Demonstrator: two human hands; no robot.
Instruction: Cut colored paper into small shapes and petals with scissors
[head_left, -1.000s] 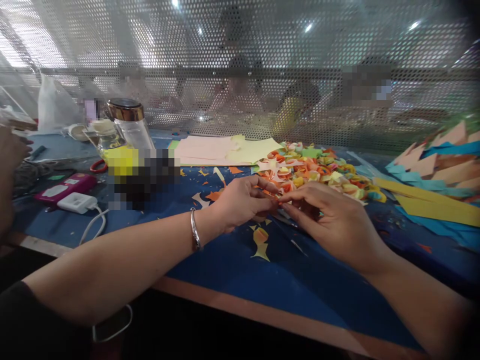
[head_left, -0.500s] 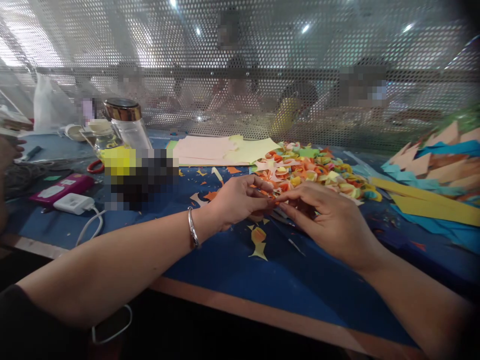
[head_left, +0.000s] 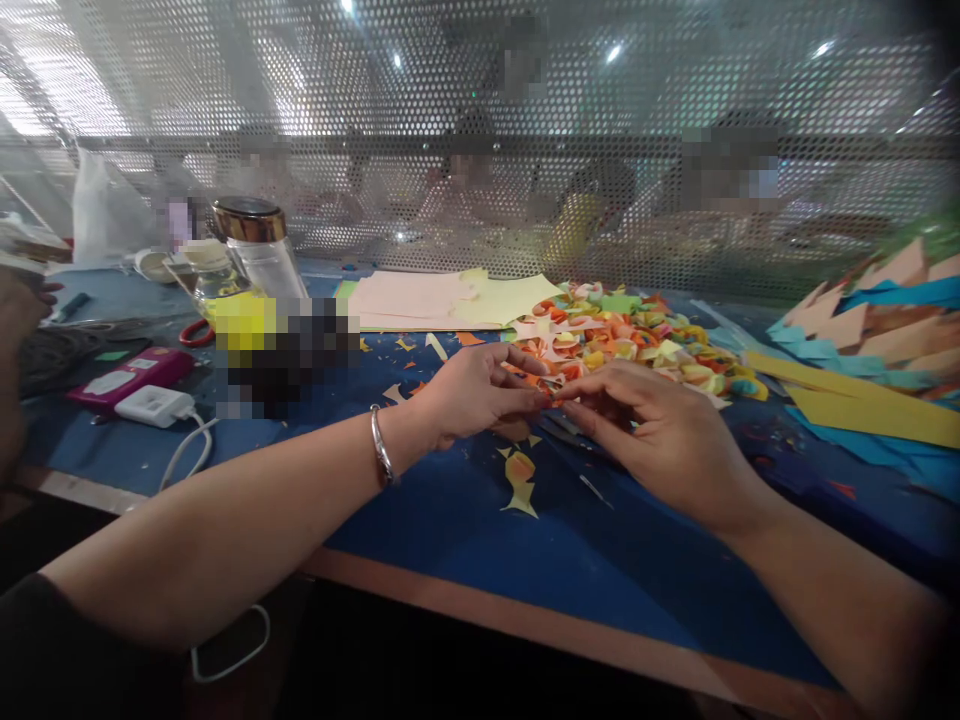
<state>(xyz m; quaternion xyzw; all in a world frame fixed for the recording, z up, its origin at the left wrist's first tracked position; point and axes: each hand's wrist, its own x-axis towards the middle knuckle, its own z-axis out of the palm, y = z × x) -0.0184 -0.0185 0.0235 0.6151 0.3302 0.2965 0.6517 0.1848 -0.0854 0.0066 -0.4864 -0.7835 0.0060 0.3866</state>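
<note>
My left hand [head_left: 480, 395], a silver bangle at its wrist, has thumb and fingers closed on a small orange paper piece [head_left: 553, 389]. My right hand [head_left: 660, 425] pinches the same piece from the other side, fingertips almost meeting those of the left. Its exact shape is mostly hidden by the fingers. Just behind the hands spreads a heap of curled paper pieces [head_left: 637, 338] in orange, yellow, pink and green. Below the hands, a yellow paper scrap [head_left: 520, 496] lies on the blue table [head_left: 480, 560].
Pale paper sheets [head_left: 409, 298] lie at the back. Zigzag-cut coloured paper [head_left: 892, 325] and yellow strips [head_left: 877, 410] are on the right. Left stand a lidded bottle [head_left: 262, 262] and a magenta box [head_left: 131, 380] with a white plug. Another person's hand [head_left: 22, 300] shows at far left.
Both hands stay together on the orange paper piece, with only slight finger movement. The whole view has shifted a little.
</note>
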